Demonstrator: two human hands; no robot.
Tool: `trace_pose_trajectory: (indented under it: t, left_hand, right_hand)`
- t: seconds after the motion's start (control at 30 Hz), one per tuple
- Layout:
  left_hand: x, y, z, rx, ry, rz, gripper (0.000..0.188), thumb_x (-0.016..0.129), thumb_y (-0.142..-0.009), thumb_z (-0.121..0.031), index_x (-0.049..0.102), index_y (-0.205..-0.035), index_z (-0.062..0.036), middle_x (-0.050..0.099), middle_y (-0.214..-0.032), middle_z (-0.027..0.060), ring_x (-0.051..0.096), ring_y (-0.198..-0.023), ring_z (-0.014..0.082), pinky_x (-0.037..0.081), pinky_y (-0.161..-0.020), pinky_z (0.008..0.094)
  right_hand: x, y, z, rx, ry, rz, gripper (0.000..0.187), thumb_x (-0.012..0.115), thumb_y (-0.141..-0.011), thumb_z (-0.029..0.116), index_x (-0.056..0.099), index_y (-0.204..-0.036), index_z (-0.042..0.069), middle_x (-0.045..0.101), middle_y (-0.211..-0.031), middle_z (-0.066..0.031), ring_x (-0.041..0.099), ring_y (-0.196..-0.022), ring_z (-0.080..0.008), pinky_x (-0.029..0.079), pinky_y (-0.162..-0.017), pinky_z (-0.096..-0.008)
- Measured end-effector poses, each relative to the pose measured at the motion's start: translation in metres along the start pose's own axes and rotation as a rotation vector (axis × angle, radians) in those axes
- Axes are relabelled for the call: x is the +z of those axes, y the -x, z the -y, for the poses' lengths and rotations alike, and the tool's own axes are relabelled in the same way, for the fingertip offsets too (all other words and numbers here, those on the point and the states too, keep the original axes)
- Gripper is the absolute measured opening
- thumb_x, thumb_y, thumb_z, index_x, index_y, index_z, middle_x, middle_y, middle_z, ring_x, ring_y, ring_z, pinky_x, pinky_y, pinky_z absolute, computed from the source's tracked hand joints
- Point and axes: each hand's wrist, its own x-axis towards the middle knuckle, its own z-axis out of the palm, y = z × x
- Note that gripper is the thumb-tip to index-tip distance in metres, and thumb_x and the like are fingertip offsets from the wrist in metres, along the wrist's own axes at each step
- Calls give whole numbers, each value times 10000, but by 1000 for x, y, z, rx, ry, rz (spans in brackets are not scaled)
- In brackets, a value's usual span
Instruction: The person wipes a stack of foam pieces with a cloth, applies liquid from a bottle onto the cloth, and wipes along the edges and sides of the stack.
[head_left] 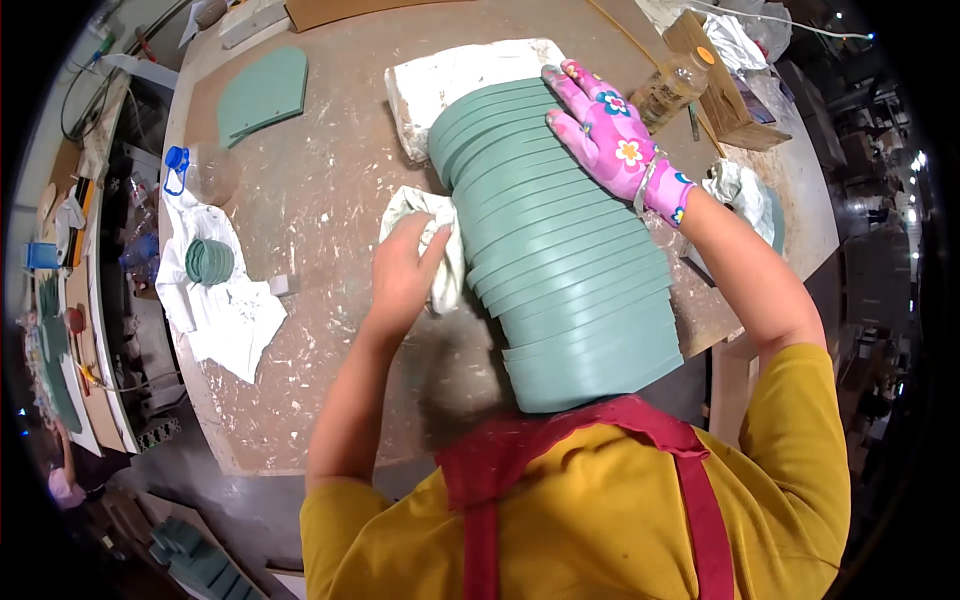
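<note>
While fanned stack of smooth grey-green sheets (565,255) lies between hands, bare left hand (404,266) pinches crumpled white cloth (449,270) against its left side. Pink flower-gloved right hand (615,145), fingers extended, rests on stack's far right edge. Spreading looks done; cloth work seems unfinished, share covered unclear. Beyond left hand, rounded grey-green panel (265,92) lies apart.

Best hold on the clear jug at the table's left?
Probably the blue handle, from the person's left: its open loop sits beside the blue cap, at the end of the clear jug facing the table's left edge. From the right, the wide body comes first. Standing or lying, I can't tell.
</note>
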Motion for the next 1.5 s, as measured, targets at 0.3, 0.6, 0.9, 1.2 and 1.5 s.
trace_pose_trajectory:
  t: [0.3, 0.6, 0.9, 1.2, 1.5]
  left_hand:
    - [21, -9, -53, 443, 63, -159, 260, 687, -781, -153, 625, -1000, -29, 515, -903, 115, 477, -846, 311, 397, -775, 393]
    - [13, -18, -66, 519, 9, -148, 226, 720, -747, -147, 628, -931, -53, 535, -915, 93, 513, -888, 299, 430, -784, 383]
    - [22, 27, 16, -15, 63, -101, 241, 600, -854, -137, 594, -1034, 22, 580, -993, 185, 563, -922, 361, 455, -813, 398]
    - [22, 7, -48, 426, 94, -222, 274, 700, -768, -101, 617, -1020, -30, 530, -1077, 134, 507, -982, 335, 422, -850, 413]
    - [11, 28, -29, -12, 384, -167, 255, 673, -820, -135, 613, -1018, 14, 595, -1045, 174, 565, -1010, 312, 451, -864, 363]
  right_hand:
    - [4, -19, -4, -192, 51, 40, 523, 465, -965, 379, 402, -1404, 101, 460, -1334, -214, 407, -1265, -370, 328, -1057, -436]
    - [7, -21, 3, -181, 3, -16, 498, 482, -948, 397, 453, -1351, 107, 480, -1312, -234, 456, -1216, -389, 402, -994, -450]
    - [11, -14, 5, -71, 52, -9, 522, 426, -955, 446, 431, -1374, 136, 462, -1353, -200, 408, -1276, -360, 383, -1014, -449]
    - [12, -15, 6, -71, -21, 2, 579, 442, -938, 499, 420, -1382, 128, 435, -1382, -209, 390, -1289, -378, 352, -1041, -453]
    - [-1, -9, 17, 153, -219, 107, 688, 551, -880, 528, 454, -1300, -7, 480, -1251, -236, 489, -1178, -373, 384, -996, -399]
